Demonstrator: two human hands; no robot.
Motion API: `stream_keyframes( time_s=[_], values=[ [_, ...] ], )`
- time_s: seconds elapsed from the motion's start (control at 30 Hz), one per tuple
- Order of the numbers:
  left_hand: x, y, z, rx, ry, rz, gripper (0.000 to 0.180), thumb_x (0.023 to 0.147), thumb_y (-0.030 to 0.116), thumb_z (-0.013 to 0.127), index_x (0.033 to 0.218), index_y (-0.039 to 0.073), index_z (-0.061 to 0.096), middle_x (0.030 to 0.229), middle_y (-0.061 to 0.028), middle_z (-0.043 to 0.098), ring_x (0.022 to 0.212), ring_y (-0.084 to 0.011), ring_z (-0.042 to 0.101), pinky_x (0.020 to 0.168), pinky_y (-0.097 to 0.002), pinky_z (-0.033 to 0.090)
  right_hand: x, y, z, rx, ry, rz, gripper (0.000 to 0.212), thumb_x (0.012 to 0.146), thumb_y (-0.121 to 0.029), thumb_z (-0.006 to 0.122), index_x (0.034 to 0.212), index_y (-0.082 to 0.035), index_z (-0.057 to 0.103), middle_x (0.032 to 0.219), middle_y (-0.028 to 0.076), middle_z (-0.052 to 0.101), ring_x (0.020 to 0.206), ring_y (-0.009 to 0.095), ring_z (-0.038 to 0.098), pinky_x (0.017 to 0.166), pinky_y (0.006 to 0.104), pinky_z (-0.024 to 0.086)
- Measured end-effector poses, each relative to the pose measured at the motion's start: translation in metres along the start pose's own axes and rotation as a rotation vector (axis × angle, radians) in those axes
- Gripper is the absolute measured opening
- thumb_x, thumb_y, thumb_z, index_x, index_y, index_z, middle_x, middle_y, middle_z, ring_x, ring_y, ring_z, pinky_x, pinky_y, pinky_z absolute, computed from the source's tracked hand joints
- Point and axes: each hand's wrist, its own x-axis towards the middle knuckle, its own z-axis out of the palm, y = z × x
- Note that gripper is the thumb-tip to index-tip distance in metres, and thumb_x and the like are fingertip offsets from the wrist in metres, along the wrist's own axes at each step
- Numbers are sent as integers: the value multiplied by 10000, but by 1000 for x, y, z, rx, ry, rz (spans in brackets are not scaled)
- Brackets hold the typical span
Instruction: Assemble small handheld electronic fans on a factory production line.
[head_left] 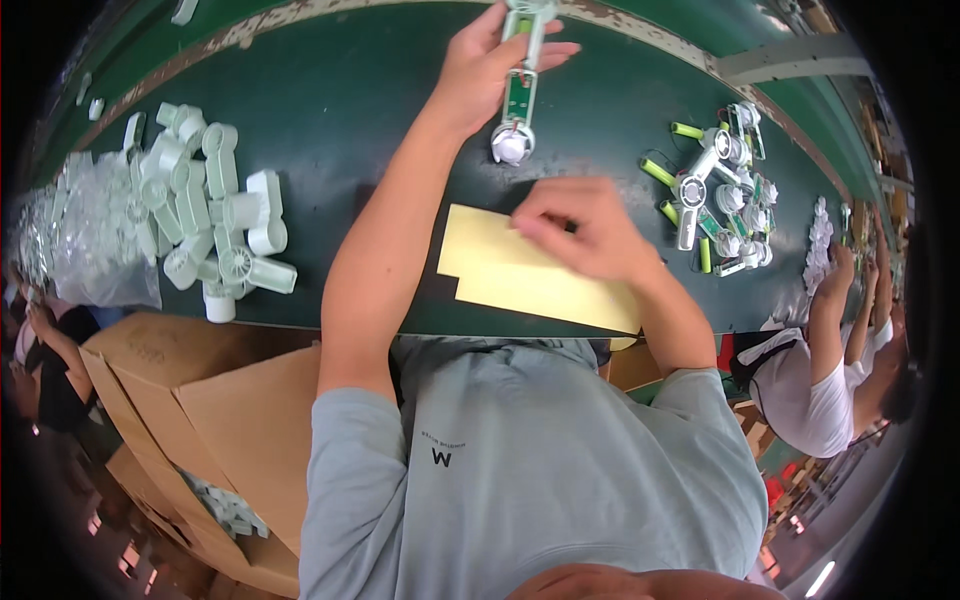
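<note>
At the far middle of the table, my left hand [478,78] is closed around an open white handheld-fan body [527,75]. A green circuit board shows inside it, with part of a light-green battery under my fingers and a round white motor piece at the near end. Closer to me, my right hand [588,225] is curled over a yellow sheet [535,275] of paper or card, its thumb and fingers drawn together near the sheet's far edge. Whatever those fingertips hold, if anything, is hidden and slightly blurred.
Several white plastic shells [190,200] are piled on the left beside clear plastic bags [100,230]. More fan bodies with green batteries [715,195] lie at right on the green table [340,90]. A cardboard box [250,420] stands below left; another person [815,385] sits at far right.
</note>
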Motion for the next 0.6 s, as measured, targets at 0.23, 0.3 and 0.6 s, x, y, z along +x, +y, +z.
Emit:
stream_keyframes(
  time_s=[0.23,0.3,0.6],
  values=[
    [-5,-7,5,258,27,-42,600,982,-11,520,1540,49,306,1336,-109,565,1062,-199,655,900,-275,547,-12,-32,95,-380,-108,-24,224,828,-177,711,925,-11,595,959,117,548,879,280,598,749,391,523],
    [-9,1,13,321,65,-90,590,979,-10,531,1532,54,334,1327,-103,583,1035,-187,664,873,-259,544,-9,-29,100,-386,-109,-11,216,827,-164,711,916,-9,590,948,119,545,866,281,596,744,393,520],
    [-9,-17,6,245,49,131,423,1012,88,529,1426,21,480,1159,-78,664,872,-124,665,686,-242,524,-21,-38,23,-25,-279,135,99,881,-74,669,915,-26,589,871,115,586,778,309,618,673,410,500]
  ],
)
